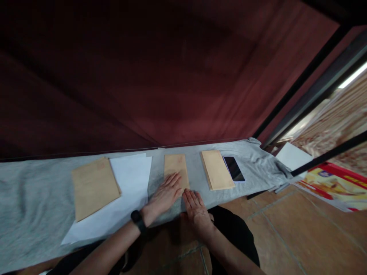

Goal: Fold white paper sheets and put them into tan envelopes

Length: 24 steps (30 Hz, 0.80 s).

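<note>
From afar I log: one bare left forearm (114,245), slanting up and rightward; left hand (168,190), palm down, fingers extended and close together. One bare right forearm (226,250), slanting up and leftward; right hand (197,211), back uppermost, just beside the left one, grip unclear to me.

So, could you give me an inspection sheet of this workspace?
Surface: grey cloth, rumpled at the right end.
Job's things: middle tan envelope; right tan stack; left tan stack, overlapping white sheets.
Clutter: phone beside the right tan stack.
Left fingers: flat on the middle tan envelope.
Right fingers: at its near right corner.
Cables: nothing clearly seen.
Surroundings: dark red fabric behind; tiled floor and printed panel at right.
</note>
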{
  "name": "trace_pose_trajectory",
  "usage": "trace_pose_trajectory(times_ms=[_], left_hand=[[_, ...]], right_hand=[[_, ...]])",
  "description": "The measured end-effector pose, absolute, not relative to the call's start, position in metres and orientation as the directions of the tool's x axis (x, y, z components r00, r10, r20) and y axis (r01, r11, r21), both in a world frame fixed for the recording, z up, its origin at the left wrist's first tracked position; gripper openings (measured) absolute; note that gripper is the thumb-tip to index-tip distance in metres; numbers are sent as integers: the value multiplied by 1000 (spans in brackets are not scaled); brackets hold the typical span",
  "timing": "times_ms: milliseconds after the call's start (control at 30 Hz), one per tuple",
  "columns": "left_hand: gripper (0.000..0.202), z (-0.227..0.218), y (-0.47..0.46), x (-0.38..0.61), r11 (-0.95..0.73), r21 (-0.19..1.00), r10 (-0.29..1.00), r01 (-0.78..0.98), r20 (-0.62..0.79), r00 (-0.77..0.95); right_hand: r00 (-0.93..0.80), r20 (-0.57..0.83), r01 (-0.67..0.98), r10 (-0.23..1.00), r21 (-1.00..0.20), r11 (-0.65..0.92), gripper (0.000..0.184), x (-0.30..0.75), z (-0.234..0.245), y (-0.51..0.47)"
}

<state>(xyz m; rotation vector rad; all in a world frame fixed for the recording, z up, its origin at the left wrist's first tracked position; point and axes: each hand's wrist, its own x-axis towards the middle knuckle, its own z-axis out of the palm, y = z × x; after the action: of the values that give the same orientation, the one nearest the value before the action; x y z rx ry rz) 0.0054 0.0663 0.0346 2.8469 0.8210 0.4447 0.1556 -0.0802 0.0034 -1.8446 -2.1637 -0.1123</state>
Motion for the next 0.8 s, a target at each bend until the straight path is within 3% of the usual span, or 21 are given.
trace_pose_trajectory(times_ms=[333,533,800], left_hand=[[55,15,172,85,-788,155,615,596,166,771],[58,6,161,88,-774,111,633,624,157,758],[62,3,134,67,-840,151,539,522,121,833]], right_hand=[[-16,128,982,992,-187,40,67,141,6,-78],[-20,98,972,995,-232,43,66,139,10,-73],[-46,57,970,997,-236,58,62,142,23,-73]])
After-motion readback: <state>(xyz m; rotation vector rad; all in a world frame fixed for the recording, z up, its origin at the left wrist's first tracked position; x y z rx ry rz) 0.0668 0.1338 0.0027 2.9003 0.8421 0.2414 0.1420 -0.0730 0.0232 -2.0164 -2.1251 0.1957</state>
